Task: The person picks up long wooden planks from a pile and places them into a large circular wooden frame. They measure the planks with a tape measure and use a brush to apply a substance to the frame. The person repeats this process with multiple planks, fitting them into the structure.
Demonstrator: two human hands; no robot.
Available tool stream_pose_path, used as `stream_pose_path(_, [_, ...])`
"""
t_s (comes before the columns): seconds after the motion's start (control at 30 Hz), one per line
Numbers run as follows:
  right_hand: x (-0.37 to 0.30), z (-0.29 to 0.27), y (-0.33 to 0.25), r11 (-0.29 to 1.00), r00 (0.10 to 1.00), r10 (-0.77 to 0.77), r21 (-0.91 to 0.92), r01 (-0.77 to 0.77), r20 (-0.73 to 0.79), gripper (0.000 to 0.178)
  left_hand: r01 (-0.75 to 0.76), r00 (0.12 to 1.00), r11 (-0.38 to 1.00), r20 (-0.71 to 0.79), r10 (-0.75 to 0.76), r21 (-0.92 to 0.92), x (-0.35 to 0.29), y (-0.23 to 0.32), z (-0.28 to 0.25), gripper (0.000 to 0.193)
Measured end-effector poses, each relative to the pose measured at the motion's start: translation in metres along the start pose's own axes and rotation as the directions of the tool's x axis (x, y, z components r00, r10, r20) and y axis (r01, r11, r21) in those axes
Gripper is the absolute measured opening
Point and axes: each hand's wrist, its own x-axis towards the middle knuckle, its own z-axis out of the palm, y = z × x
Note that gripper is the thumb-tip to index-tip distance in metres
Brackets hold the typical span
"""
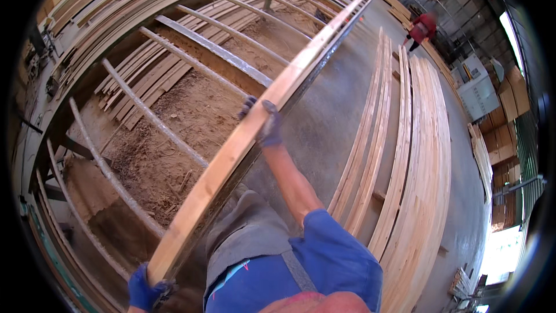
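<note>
A long pale wooden beam (pixel 231 145) runs from the lower left to the far upper middle, along the near edge of a metal frame. At its near end, my left hand (pixel 146 288) in a blue glove grips the beam's end. Farther along, my right hand (pixel 270 126) in a dark grey-blue glove is closed round the beam, with fingertips showing on its far side. My right forearm is bare. Crossing the frame to the left of the beam are several metal bars (pixel 153 119).
Sawdust (pixel 162 116) and loose boards (pixel 147 78) lie beneath the bars. More boards (pixel 116 0) lie along the far side. On the right, long planks (pixel 425 156) rest on the floor. A person in red (pixel 423 28) stands far off near a pale cabinet (pixel 478 90).
</note>
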Motion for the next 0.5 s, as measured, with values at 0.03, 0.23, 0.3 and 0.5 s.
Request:
stream_pose_path(0.03, [0.001, 0.012, 0.005, 0.997, 1.0, 0.016, -0.071, -0.016, -0.003, 0.052, 0.115, 0.993, 0.99, -0.024, -0.117, -0.082, 0.009, -0.007, 0.0, 0.072])
stream_pose_path(0.23, [-0.023, 0.02, -0.023, 0.384, 0.863, 0.469, -0.837, -0.389, -0.187, 0.04, -0.069, 0.926, 0.949, -0.333, 0.175, 0.307, 0.06, -0.041, -0.018, 0.068])
stream_pose_path(0.3, [-0.041, 0.049, -0.021, 0.162, 0.889, 0.436, -0.96, -0.23, -0.14, 0.038, -0.022, 0.946, 0.979, -0.313, 0.086, 0.204, 0.072, -0.055, 0.011, 0.069])
stream_pose_path(0.5, [-0.038, 0.077, 0.029, -0.388, 0.693, 0.495, -0.58, 0.716, 0.524, 0.06, 0.026, 0.989, 0.973, -0.145, 0.008, 0.228, 0.079, -0.055, 0.057, 0.031])
